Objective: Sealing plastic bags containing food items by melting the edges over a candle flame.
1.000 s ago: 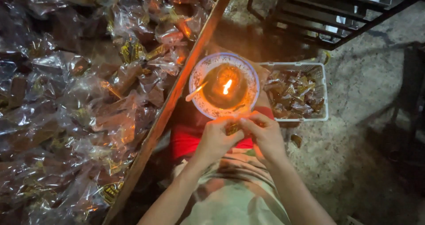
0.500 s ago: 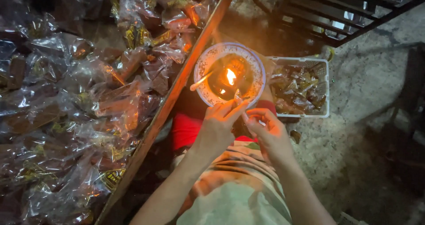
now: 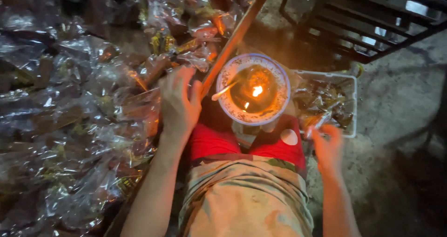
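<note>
Cellophane-wrapped packets [image 3: 70, 125] are heaped over the whole left of the view, and one of them is being pressed down at the pile's near edge by the left hand [image 3: 179, 104], which is spread flat with the fingers apart and nothing clasped in it. Beside that hand a wooden rail [image 3: 233, 39] is seen running diagonally along the heap. Just beyond the rail, a patterned bowl [image 3: 279, 109] with a small burning flame [image 3: 256, 90] is set before the red-clad lap. The right hand [image 3: 328, 146] is held at the white tray [image 3: 354, 106] of loose sweets [image 3: 326, 99]; a thin pale piece seems to be pinched in its fingertips, though the blur leaves this uncertain. Judged from the layout, most of the packets already lie finished on the heap, while a good share of sweets is left in the tray.
</note>
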